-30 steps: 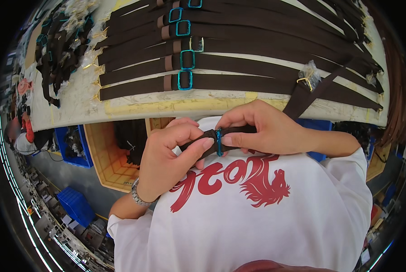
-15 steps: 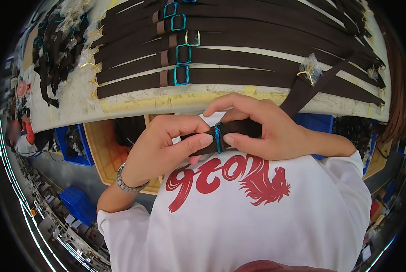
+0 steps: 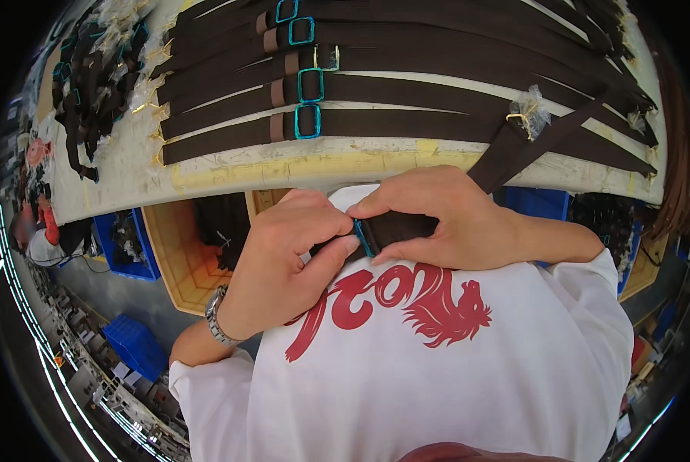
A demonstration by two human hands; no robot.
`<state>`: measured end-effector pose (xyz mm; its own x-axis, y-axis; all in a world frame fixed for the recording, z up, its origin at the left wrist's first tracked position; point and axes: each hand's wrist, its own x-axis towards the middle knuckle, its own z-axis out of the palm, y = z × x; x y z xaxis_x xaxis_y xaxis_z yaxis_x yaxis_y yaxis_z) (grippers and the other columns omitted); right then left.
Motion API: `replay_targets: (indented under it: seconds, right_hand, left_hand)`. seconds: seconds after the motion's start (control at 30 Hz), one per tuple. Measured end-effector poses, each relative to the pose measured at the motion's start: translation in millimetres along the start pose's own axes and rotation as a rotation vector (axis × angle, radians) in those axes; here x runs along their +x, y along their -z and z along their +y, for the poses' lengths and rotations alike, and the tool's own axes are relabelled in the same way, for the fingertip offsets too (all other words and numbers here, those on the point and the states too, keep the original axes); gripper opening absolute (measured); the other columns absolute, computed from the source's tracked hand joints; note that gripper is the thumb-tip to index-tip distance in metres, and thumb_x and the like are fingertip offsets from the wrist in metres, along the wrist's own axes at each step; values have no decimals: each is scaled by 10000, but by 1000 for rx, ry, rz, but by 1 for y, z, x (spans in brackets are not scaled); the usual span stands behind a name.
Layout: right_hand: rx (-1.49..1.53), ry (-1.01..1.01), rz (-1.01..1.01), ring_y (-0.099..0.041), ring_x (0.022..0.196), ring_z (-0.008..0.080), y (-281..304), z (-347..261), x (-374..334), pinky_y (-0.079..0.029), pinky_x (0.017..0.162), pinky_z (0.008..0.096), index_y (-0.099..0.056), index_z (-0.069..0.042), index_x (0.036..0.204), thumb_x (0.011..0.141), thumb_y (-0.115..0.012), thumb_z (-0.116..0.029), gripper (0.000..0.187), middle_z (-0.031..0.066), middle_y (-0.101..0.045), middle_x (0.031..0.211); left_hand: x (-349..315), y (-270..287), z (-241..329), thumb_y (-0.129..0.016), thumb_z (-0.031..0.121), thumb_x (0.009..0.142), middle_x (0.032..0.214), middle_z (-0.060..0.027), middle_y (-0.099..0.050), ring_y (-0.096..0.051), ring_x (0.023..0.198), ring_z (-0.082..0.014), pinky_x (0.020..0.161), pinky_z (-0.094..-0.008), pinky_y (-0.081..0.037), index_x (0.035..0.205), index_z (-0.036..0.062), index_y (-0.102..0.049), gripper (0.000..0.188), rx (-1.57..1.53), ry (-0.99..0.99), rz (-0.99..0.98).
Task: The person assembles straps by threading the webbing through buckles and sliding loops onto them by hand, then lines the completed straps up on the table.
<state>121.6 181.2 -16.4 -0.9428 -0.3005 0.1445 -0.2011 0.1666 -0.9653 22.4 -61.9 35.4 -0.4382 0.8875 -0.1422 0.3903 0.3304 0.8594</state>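
A dark brown strap [image 3: 402,227] with a blue-covered slide buckle [image 3: 362,238] is held between my hands, just off the near table edge and in front of my chest. My left hand [image 3: 299,250], with a watch on its wrist, pinches the strap at the buckle's left side. My right hand [image 3: 452,215] grips it on the right, thumb below and fingers above, close against the buckle. From my right hand the strap runs up onto the table, where a gold clasp in clear plastic [image 3: 531,115] lies.
Several dark straps with blue-wrapped buckles [image 3: 308,121] lie side by side across the table [image 3: 283,174]. Tangled straps and plastic [image 3: 102,85] lie at the far left. Under the table are a wooden box [image 3: 177,254] and blue crates [image 3: 133,346].
My left hand has shifted slightly lower and wraps the strap more. My right fingers have come down nearer the buckle, which is now tilted. The white piece behind it is no longer visible.
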Motion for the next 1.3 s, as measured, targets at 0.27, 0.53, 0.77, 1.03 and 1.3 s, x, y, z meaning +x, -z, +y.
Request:
replay_targets:
  seconds: [0.27, 0.53, 0.77, 1.03, 1.3]
  right_hand:
    - [170, -75, 131, -743, 1076, 208, 1, -2, -4, -562, 936, 331, -732, -15, 1309, 823, -940, -59, 530, 111, -772, 1203]
    - [152, -55, 68, -760, 1055, 273, 8, -8, -7, -585, 933, 359, -739, -39, 1293, 822, -930, -82, 510, 97, -785, 1159]
    - [67, -62, 76, -761, 1047, 266, 7, 1, -15, -585, 922, 354, -737, -36, 1292, 813, -945, -93, 525, 93, -784, 1156]
    - [118, -5, 154, -754, 995, 200, 2, 1, -19, -568, 889, 321, -747, -16, 1290, 791, -972, -85, 552, 97, -792, 1124]
    - [122, -69, 54, -760, 1022, 259, 6, 0, -20, -581, 907, 348, -733, -29, 1241, 829, -915, -92, 455, 98, -779, 1138]
  left_hand:
    - [5, -16, -18, -781, 59, 944, 884, -60, -686, -635, 946, -193, 948, -348, -500, 1022, -28, -738, 125, -507, 93, 178]
    - [5, -17, -4, -789, 39, 910, 960, -99, -690, -617, 969, -244, 924, -356, -497, 978, -24, -744, 103, -833, 333, 72]
    - [6, -23, 1, -774, 49, 968, 939, -52, -681, -601, 934, -163, 813, -333, -492, 974, -46, -724, 108, -196, 71, 144]
    - [5, -29, -10, -765, 62, 967, 1033, -91, -697, -630, 1041, -220, 941, -344, -489, 1020, -39, -748, 115, -585, 137, 147]
    - [14, -14, -2, -760, 36, 945, 910, -75, -687, -612, 988, -226, 910, -345, -482, 940, -40, -735, 81, -394, 92, -5]
